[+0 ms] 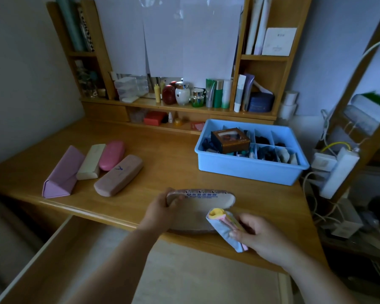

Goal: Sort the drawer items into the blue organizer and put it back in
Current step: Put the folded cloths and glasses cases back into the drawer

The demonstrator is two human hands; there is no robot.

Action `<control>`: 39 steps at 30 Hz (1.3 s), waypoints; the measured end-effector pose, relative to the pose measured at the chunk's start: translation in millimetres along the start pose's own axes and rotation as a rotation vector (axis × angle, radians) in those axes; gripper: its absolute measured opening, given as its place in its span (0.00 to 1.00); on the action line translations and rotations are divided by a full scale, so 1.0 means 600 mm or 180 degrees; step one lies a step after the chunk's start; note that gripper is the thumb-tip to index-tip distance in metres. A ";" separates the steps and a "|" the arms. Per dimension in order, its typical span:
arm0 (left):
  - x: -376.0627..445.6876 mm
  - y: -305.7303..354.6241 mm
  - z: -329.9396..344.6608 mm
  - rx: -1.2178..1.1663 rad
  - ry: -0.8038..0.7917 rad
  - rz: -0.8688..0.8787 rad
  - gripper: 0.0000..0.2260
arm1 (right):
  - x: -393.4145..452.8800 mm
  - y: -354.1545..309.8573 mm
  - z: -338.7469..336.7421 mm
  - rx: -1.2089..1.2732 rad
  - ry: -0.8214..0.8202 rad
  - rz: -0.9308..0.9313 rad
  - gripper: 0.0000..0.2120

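The blue organizer (248, 167) stands on the desk at the right, its compartments filled with small dark items and a brown box (229, 140) on top. My left hand (160, 212) grips the left end of an open beige glasses case (204, 199) near the desk's front edge. My right hand (264, 236) holds a folded bundle of cloths (223, 224), light blue with pink and yellow inside, just right of the case. The wooden drawer (59, 260) is pulled out at the lower left and looks bare.
Several closed glasses cases lie at the desk's left: a lilac triangular one (62, 173), a cream one (90, 162), a pink one (112, 155) and a dusty pink one (119, 175). Bottles and jars (182, 93) line the back shelf. Power strip and cables (338, 172) hang at the right.
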State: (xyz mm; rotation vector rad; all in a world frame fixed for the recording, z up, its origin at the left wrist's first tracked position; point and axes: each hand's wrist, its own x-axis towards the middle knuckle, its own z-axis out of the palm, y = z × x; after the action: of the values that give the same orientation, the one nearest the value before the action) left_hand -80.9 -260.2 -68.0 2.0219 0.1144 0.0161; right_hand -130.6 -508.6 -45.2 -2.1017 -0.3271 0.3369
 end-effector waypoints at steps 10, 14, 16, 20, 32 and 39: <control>-0.053 -0.003 0.037 -0.0632 -0.0031 -0.0289 0.10 | 0.028 -0.048 0.029 -0.2088 0.0879 -0.1096 0.11; -0.053 -0.007 0.039 -0.0663 0.0107 -0.0197 0.09 | 0.064 -0.031 0.024 -0.2459 0.0407 -0.1050 0.14; -0.052 -0.010 0.040 -0.0680 0.0087 -0.0203 0.09 | 0.072 -0.029 0.015 -0.2297 0.0243 -0.0986 0.12; -0.052 -0.009 0.045 -0.0668 0.0152 -0.0084 0.09 | 0.075 -0.020 0.010 -0.1889 0.0204 -0.0592 0.08; -0.057 -0.013 0.043 -0.0764 0.0179 0.0087 0.09 | 0.060 0.002 0.003 -0.1687 0.0328 -0.0789 0.26; -0.077 -0.001 0.032 -0.0935 -0.0058 0.0106 0.10 | -0.005 0.039 0.042 -0.2966 0.1175 -0.1776 0.24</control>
State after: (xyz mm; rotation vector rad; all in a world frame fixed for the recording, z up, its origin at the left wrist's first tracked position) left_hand -125.5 -281.0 -75.2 1.7301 0.0626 0.0336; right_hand -140.3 -502.1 -78.0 -2.7513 -0.9486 -0.6538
